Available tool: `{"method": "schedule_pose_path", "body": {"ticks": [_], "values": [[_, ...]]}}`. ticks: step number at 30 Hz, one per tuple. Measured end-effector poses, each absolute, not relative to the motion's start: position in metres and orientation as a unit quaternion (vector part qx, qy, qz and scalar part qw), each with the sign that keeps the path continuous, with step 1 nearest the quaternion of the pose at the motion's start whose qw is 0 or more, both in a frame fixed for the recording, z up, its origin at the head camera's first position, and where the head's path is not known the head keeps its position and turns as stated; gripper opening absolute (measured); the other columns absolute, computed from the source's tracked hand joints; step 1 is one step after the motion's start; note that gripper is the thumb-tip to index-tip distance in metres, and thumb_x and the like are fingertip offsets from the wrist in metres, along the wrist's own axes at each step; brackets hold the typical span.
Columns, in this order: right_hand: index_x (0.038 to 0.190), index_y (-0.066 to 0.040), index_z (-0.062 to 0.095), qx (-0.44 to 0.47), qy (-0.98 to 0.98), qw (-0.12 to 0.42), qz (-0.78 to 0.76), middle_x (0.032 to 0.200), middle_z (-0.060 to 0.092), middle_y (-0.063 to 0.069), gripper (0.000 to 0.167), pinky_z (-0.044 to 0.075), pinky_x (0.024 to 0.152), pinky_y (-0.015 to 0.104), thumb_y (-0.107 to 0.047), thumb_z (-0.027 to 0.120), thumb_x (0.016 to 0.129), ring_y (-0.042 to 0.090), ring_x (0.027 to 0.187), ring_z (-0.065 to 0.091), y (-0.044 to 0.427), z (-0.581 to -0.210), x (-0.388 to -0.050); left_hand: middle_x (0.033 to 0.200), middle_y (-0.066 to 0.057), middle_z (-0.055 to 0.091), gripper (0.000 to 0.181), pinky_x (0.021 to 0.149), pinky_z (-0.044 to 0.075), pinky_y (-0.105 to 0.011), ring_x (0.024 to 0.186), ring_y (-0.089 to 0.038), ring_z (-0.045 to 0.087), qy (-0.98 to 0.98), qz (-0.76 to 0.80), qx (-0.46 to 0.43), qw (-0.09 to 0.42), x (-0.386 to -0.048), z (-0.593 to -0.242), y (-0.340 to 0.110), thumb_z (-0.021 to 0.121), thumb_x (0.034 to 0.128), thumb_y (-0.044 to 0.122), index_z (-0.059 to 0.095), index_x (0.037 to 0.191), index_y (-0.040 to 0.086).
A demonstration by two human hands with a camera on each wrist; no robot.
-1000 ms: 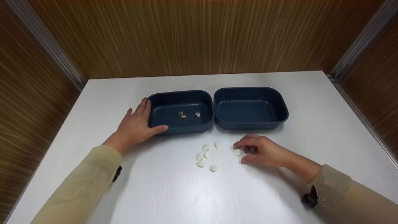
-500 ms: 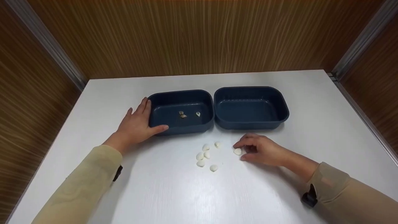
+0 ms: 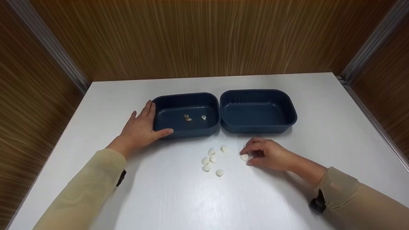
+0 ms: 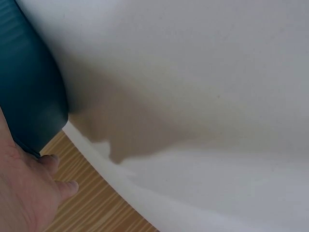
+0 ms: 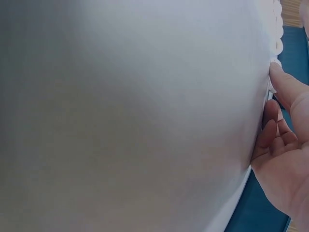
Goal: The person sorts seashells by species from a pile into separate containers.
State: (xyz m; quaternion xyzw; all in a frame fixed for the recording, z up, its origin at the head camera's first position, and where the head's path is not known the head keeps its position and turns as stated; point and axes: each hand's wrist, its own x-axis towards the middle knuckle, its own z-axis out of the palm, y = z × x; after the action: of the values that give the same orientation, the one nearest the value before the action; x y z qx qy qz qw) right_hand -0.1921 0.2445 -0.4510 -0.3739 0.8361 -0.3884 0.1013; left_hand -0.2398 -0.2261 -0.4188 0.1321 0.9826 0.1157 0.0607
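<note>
In the head view my left hand (image 3: 139, 127) rests spread against the left dark blue bin (image 3: 188, 133), fingers along its side and thumb on its front rim. Inside that bin lie brownish shells (image 3: 189, 119) and a white-edged shell (image 3: 203, 117). My right hand (image 3: 270, 155) is low over the table, index finger and thumb bent round a white seashell (image 3: 244, 157). A bit of white shows behind the index finger. Several white seashells (image 3: 205, 160) lie to its left. In the right wrist view the right hand's fingers (image 5: 270, 111) partly hide the shell.
A second dark blue bin (image 3: 258, 129) stands right beside the left one, with nothing seen inside. Both are on a white table (image 3: 166, 198). Brown wood-patterned panels (image 3: 204, 38) rise behind and at both sides.
The right index finger has curled in slightly, and the white shell at it has shifted a little toward me. A white bit now shows behind that finger. The left hand stays still.
</note>
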Motion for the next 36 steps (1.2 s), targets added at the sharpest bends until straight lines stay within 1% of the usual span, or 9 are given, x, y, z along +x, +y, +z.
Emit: {"method": "schedule_pose_path", "body": {"ticks": [5, 13, 21, 30, 36], "values": [[0.114, -0.013, 0.082, -0.354, 0.84, 0.119, -0.395, 0.11, 0.068, 0.003, 0.024, 0.05, 0.075, 0.022, -0.007, 0.085, 0.091, 0.023, 0.088, 0.06, 0.244, -0.451, -0.191, 0.176, -0.022, -0.004, 0.134, 0.126, 0.005, -0.065, 0.163, -0.035, 0.01, 0.982, 0.12, 0.134, 0.06, -0.24, -0.419, -0.226, 0.042, 0.0871, 0.095, 0.0, 0.167, -0.004], [0.109, -0.014, 0.08, -0.357, 0.841, 0.103, -0.394, 0.104, 0.067, 0.003, 0.02, 0.05, 0.075, 0.022, -0.007, 0.084, 0.092, 0.022, 0.087, 0.06, 0.241, -0.449, -0.186, 0.176, -0.023, -0.003, 0.134, 0.126, 0.005, -0.066, 0.163, -0.036, 0.01, 0.982, 0.116, 0.136, 0.057, -0.24, -0.418, -0.225, 0.042, 0.0871, 0.095, 0.001, 0.167, -0.005], [0.108, -0.011, 0.075, -0.339, 0.838, 0.137, -0.405, 0.096, 0.069, 0.0, 0.02, 0.051, 0.077, 0.02, -0.003, 0.083, 0.092, 0.015, 0.086, 0.061, 0.237, -0.446, -0.185, 0.176, -0.022, -0.004, 0.135, 0.126, 0.005, -0.065, 0.163, -0.035, 0.008, 0.983, 0.111, 0.132, 0.064, -0.241, -0.419, -0.226, 0.04, 0.0865, 0.096, 0.0, 0.167, -0.005], [0.105, -0.014, 0.077, -0.382, 0.856, 0.116, -0.328, 0.084, 0.066, -0.01, 0.021, 0.053, 0.071, 0.024, -0.004, 0.086, 0.088, 0.006, 0.076, 0.059, 0.236, -0.438, -0.19, 0.176, -0.022, -0.003, 0.133, 0.126, 0.005, -0.066, 0.163, -0.035, 0.007, 0.983, 0.113, 0.135, 0.059, -0.24, -0.419, -0.227, 0.041, 0.0876, 0.094, 0.0, 0.167, -0.004], [0.107, -0.012, 0.079, -0.394, 0.86, 0.132, -0.296, 0.083, 0.066, -0.011, 0.022, 0.053, 0.071, 0.026, -0.001, 0.084, 0.088, 0.005, 0.075, 0.059, 0.238, -0.432, -0.193, 0.176, -0.022, -0.003, 0.134, 0.126, 0.005, -0.066, 0.163, -0.035, 0.008, 0.983, 0.111, 0.134, 0.059, -0.24, -0.42, -0.227, 0.041, 0.0873, 0.095, 0.0, 0.167, -0.004]]}}
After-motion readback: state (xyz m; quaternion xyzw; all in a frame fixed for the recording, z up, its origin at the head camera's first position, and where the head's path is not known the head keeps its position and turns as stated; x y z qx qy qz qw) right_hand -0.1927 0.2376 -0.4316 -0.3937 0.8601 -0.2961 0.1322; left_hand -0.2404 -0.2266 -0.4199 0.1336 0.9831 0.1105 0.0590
